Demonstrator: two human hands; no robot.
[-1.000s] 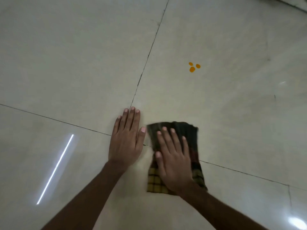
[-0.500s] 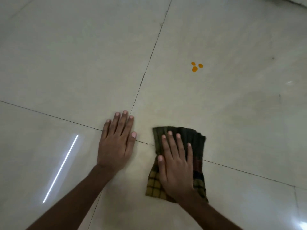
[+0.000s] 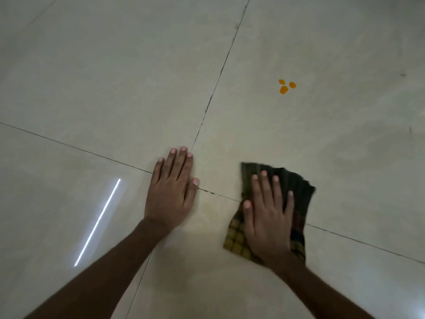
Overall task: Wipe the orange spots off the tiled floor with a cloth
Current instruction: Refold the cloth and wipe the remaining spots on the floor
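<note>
Currently the left hand point(image 3: 171, 192) lies flat and released on the pale glossy tiled floor point(image 3: 115, 77), holding nothing. Beside it, the right hand point(image 3: 268, 217) presses with straight fingers on the dark green-and-yellow checked cloth point(image 3: 296, 187). Three small orange spots point(image 3: 284, 89) sit well ahead, untouched. A light or short stroke could smear or miss them. Compared with half a second ago, the cloth sits farther from the left hand.

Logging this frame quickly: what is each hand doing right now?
Left hand: open, flat on the tiled floor, holding nothing.
Right hand: open, pressing flat on the cloth.
</note>
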